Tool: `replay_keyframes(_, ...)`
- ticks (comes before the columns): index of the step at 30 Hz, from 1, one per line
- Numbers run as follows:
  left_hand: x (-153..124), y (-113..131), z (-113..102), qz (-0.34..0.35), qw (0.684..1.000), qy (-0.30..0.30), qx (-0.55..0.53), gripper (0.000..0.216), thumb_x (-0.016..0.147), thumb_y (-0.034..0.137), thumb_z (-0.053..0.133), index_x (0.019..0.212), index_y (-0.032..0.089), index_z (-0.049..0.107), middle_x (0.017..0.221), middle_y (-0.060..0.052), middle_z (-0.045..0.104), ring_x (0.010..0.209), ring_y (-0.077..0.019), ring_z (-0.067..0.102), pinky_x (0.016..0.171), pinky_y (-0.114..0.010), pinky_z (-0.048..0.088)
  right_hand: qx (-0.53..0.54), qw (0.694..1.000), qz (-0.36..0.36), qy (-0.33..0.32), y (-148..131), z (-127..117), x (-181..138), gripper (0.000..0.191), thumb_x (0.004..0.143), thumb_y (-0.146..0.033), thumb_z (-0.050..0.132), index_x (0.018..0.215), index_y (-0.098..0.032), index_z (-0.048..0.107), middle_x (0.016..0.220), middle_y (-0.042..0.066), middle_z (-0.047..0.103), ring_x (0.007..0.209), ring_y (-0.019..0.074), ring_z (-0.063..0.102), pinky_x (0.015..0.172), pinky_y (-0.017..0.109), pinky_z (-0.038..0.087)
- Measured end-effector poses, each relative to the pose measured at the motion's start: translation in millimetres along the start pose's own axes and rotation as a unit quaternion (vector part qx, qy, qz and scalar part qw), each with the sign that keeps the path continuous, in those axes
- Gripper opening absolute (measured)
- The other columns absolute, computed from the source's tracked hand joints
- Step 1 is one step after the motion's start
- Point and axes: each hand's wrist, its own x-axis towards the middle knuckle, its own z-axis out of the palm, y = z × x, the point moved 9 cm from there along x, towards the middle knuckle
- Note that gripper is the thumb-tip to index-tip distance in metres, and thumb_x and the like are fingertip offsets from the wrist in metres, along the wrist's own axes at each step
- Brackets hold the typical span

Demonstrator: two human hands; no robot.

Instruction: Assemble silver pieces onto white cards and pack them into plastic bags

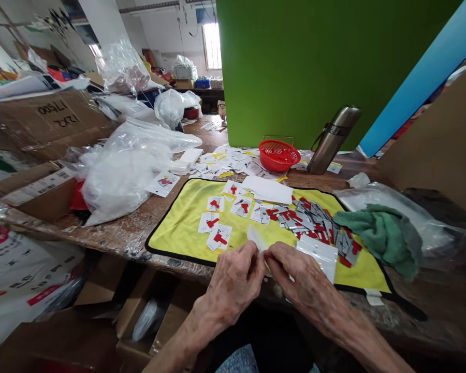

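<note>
My left hand [233, 282] and my right hand [299, 274] meet at the near edge of a yellow mat with a black border [178, 223]. Their fingertips pinch a white card [256, 238] between them, and the fingers hide its lower part. Just past my right hand lies a clear packet with white backing [318, 256]. Several white cards with red T-shaped pieces [219, 237] lie to the left on the mat. To the right is a heap of grey strips with red T-shaped ends [318, 225].
A green cloth [384, 238] lies beside the mat on clear plastic. Loose printed cards [225, 163] cover the wooden table beyond it, near a red basket [278, 155] and a steel flask [332, 140]. White plastic bags [120, 176] lie to the left. Cardboard boxes [147, 311] stand below the table edge.
</note>
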Motion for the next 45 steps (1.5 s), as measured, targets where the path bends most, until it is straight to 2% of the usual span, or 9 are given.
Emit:
replay_keyframes(4, -4.1, 4.7, 6.1, 0.025, 0.998, 0.023, 0.050, 0.021, 0.086, 0.019, 0.040, 0.066, 0.022, 0.038, 0.056, 0.003, 0.048, 0.049, -0.0115, 0.043, 0.052, -0.025, 0.031, -0.006, 1.000, -0.001, -0.003, -1.8, 11.6, -4.6, 0.016, 0.090, -0.020, 0.040, 0.077, -0.022, 0.048, 0.071, 0.001, 0.060, 0.062, 0.0149, 0.056, 0.058, 0.027, 0.042)
replay_keyframes(11, -12.1, 4.1, 0.7, 0.021, 0.989, 0.084, 0.122, 0.020, 0.084, 0.015, 0.041, 0.065, 0.022, 0.040, 0.052, 0.002, 0.048, 0.047, -0.0127, 0.046, 0.051, -0.026, 0.027, -0.103, 0.978, -0.103, 0.151, -17.1, 10.8, -11.1, 0.020, 0.087, -0.011, 0.039, 0.071, -0.023, 0.042, 0.064, 0.001, 0.053, 0.061, 0.0163, 0.050, 0.057, 0.028, 0.036)
replay_keyframes(20, -2.3, -14.8, -4.7, -0.046, 0.997, 0.045, -0.049, 0.024, 0.084, 0.023, 0.043, 0.061, 0.020, 0.035, 0.056, 0.005, 0.047, 0.054, -0.0094, 0.045, 0.057, -0.022, 0.034, -0.102, 0.976, -0.114, 0.157, -28.5, 9.6, -6.5, 0.021, 0.090, -0.009, 0.036, 0.087, -0.020, 0.054, 0.078, 0.004, 0.063, 0.074, 0.0187, 0.057, 0.074, 0.032, 0.042)
replay_keyframes(25, -4.4, -10.4, -1.1, -0.027, 0.999, 0.035, 0.014, 0.021, 0.078, 0.017, 0.044, 0.060, 0.021, 0.034, 0.052, 0.005, 0.042, 0.050, -0.0100, 0.040, 0.053, -0.023, 0.031, -0.130, 0.978, -0.075, 0.148, -17.1, 11.5, -2.3, 0.024, 0.090, -0.011, 0.036, 0.076, -0.021, 0.052, 0.071, 0.003, 0.056, 0.069, 0.0189, 0.053, 0.070, 0.033, 0.041)
replay_keyframes(35, -15.6, -9.2, -9.9, -0.042, 0.980, 0.135, -0.138, 0.016, 0.080, 0.021, 0.048, 0.065, 0.019, 0.052, 0.065, -0.001, 0.057, 0.064, -0.0129, 0.054, 0.064, -0.024, 0.043, 0.209, 0.969, 0.002, 0.132, 1.8, 9.9, 12.8, 0.011, 0.089, -0.021, 0.046, 0.091, -0.023, 0.057, 0.097, 0.004, 0.059, 0.096, 0.0175, 0.058, 0.080, 0.030, 0.050)
replay_keyframes(37, -14.8, -22.1, 1.9, -0.105, 0.950, 0.071, -0.284, 0.015, 0.080, 0.030, 0.053, 0.073, 0.018, 0.059, 0.073, -0.003, 0.062, 0.070, -0.0146, 0.057, 0.067, -0.026, 0.045, 0.176, 0.972, -0.057, 0.146, -5.2, -3.5, 12.6, 0.013, 0.086, -0.016, 0.047, 0.089, -0.023, 0.058, 0.099, 0.006, 0.060, 0.100, 0.0188, 0.058, 0.086, 0.034, 0.049)
replay_keyframes(40, -16.4, -39.0, 21.9, -0.228, 0.822, 0.000, -0.522, 0.040, 0.080, 0.050, 0.054, 0.098, 0.017, 0.064, 0.093, -0.007, 0.068, 0.079, -0.0186, 0.062, 0.065, -0.028, 0.048, 0.112, 0.981, -0.125, 0.098, -16.7, -10.1, 10.6, 0.019, 0.082, -0.011, 0.048, 0.087, -0.024, 0.061, 0.109, 0.008, 0.061, 0.106, 0.0206, 0.058, 0.089, 0.038, 0.048)
replay_keyframes(42, -14.9, -44.8, 25.4, -0.264, 0.756, 0.016, -0.599, 0.046, 0.074, 0.048, 0.064, 0.107, 0.016, 0.064, 0.101, -0.009, 0.069, 0.084, -0.0206, 0.064, 0.067, -0.029, 0.049, 0.117, 0.985, -0.093, 0.087, -12.6, -11.5, 9.2, 0.020, 0.081, -0.013, 0.052, 0.093, -0.025, 0.063, 0.122, 0.008, 0.057, 0.115, 0.0226, 0.054, 0.092, 0.040, 0.047)
replay_keyframes(45, -8.8, -44.9, 22.8, -0.241, 0.742, 0.068, -0.622, 0.041, 0.068, 0.033, 0.075, 0.105, 0.015, 0.067, 0.104, -0.008, 0.070, 0.092, -0.0213, 0.064, 0.079, -0.030, 0.049, 0.260, 0.958, 0.060, 0.108, 11.3, -5.1, 4.2, 0.032, 0.080, -0.028, 0.060, 0.112, -0.025, 0.058, 0.125, 0.009, 0.057, 0.114, 0.0248, 0.055, 0.087, 0.039, 0.051)
